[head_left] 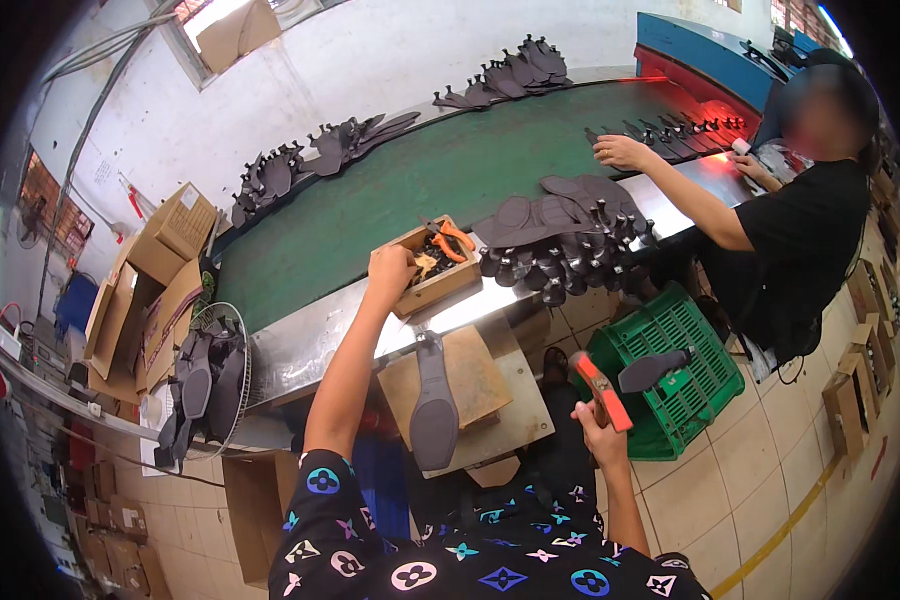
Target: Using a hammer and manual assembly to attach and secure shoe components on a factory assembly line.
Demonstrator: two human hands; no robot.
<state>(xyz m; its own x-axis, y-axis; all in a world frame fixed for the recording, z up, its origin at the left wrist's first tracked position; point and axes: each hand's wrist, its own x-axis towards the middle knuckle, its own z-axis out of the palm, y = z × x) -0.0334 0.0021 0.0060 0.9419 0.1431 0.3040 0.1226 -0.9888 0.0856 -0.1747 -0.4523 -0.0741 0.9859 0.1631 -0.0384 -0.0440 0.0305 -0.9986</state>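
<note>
My left hand [392, 268] reaches over the near left rim of a small wooden box [438, 290]. Its fingers are curled, and anything in them is hidden. Small dark pieces and a pair of orange-handled pliers [456, 238] lie inside the box. In my right hand [604, 440] is a hammer [604, 392] with a red-orange head, raised beside my lap. A dark shoe sole [434, 405] rests on a wooden block [482, 372] between my arms, its narrow heel end pointing away from me and its broad toe end toward me. Neither hand touches it.
A pile of heeled soles [560, 225] overhangs the bench edge, right of the box. Behind runs a green conveyor belt [370, 210]. A green crate [685, 400] with a sole stands at right, near a co-worker [800, 220] reaching over the belt. A wire basket [242, 375] holds soles at left.
</note>
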